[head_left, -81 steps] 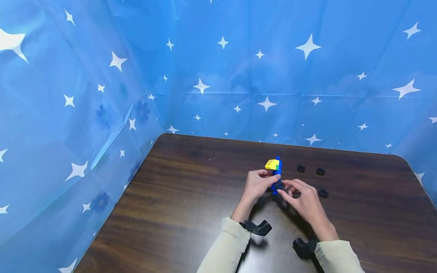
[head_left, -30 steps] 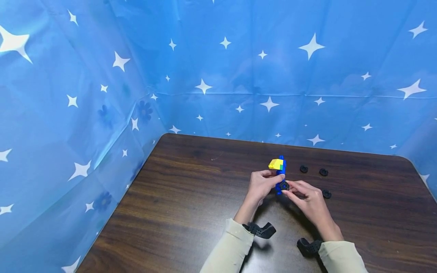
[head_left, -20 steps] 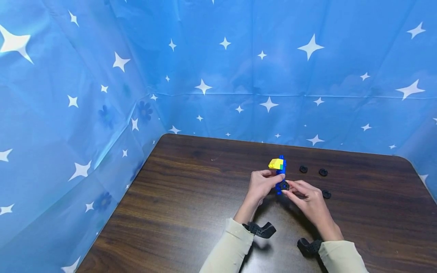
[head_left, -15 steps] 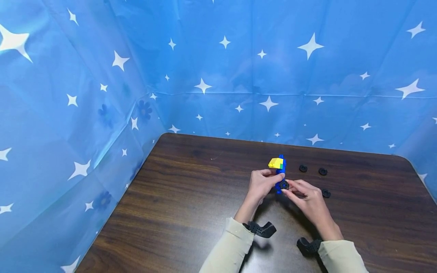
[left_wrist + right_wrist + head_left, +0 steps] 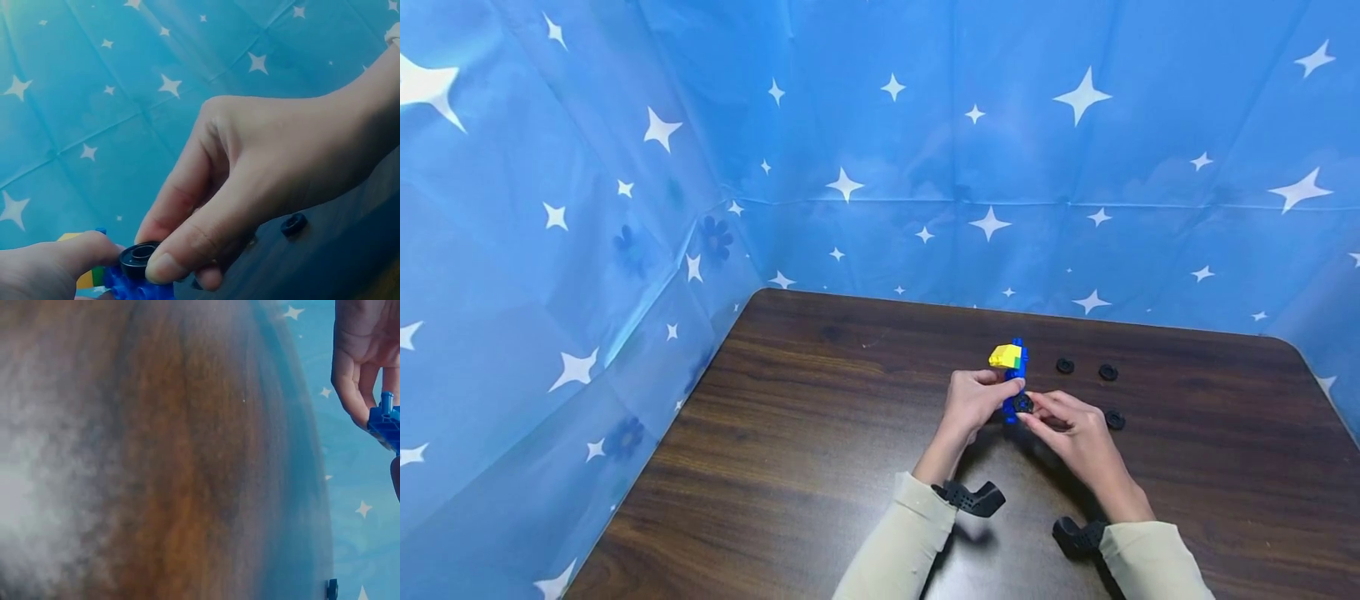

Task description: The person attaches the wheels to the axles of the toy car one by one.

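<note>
behind everything i see the blue sheet printed with white four-pointed stars point(image 5: 940, 158), then the dark brown wood-grain tabletop point(image 5: 820, 433). the left hand point(image 5: 973, 403) comes in with its grip narrowed on the blue plastic brick build point(image 5: 1012, 374), thumb laid across it. i judge this hand to be the anchor, turning the build's side toward its partner. the right hand point(image 5: 1081, 432) has a tight pinch, thumb and fingers on the rim of the black round plastic wheel point(image 5: 1022, 404), which sits against the build's lower part; a rim hold probably leaves the wheel's face free. the sloped yellow plastic brick point(image 5: 1004, 357) rides at the upper end, away from both pinches. three loose black round wheels point(image 5: 1108, 372) lie on the tabletop near the right hand, conveniently close, i'd say.

from the left wrist i get the pinched wheel's hollow centre, only tiny from the head. the right wrist misses that pinch but gives me an upright blue peg point(image 5: 387, 402) on the build. no view tells me whether the wheel is fully seated.
</note>
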`<state>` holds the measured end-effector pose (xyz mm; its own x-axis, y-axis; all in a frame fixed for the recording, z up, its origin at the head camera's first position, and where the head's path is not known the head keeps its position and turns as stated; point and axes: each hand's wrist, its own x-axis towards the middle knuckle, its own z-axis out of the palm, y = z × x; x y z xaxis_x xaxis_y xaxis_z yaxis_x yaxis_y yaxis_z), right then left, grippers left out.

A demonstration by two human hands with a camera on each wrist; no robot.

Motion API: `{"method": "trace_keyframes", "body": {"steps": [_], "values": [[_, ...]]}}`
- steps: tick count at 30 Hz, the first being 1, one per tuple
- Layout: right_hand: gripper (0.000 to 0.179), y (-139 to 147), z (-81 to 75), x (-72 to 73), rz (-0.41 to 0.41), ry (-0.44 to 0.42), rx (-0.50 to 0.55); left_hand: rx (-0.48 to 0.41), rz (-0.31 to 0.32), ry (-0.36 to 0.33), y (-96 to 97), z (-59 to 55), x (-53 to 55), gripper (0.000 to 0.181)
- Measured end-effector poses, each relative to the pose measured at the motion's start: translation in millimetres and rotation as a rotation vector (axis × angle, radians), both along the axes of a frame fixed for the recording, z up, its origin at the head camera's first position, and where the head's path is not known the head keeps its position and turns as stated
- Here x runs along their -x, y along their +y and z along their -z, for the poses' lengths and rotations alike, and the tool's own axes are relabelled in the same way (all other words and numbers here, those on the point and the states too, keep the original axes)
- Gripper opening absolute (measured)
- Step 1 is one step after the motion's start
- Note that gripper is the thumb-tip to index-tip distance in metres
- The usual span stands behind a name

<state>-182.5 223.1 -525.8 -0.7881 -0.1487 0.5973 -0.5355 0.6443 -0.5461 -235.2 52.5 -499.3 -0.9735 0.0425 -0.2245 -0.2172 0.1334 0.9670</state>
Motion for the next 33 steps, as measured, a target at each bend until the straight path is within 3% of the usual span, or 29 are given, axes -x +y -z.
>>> {"method": "trace_keyframes", "body": {"steps": [9, 17, 22, 27, 33], "values": [[0.034, -0.1, -1.3, -0.2, -0.034, 0.046, 0.021, -0.022, 0.055, -0.051, -1.8, -3.2, 2.7, 0.042], [0.028, -9.0, 3.7, 0.3, 0.107, 0.000, 0.046, 0.035, 0.094, 0.013, -3.6, -3.5, 5.5, 0.041], [0.027, -15.8, 5.1, 2.5, 0.136, -0.054, -0.022, 0.033, 0.113, 0.074, -8.2, 0.9, 7.7, 0.034], [0.038, -15.7, 4.8, 0.1, 0.129, -0.122, -0.086, 0.012, 0.153, 0.092, -14.2, 6.6, 10.8, 0.035], [0.036, -5.0, 3.2, -3.3, 0.153, -0.311, -0.077, 0.030, 0.172, 0.083, -20.3, 3.7, 13.3, 0.040]]}}
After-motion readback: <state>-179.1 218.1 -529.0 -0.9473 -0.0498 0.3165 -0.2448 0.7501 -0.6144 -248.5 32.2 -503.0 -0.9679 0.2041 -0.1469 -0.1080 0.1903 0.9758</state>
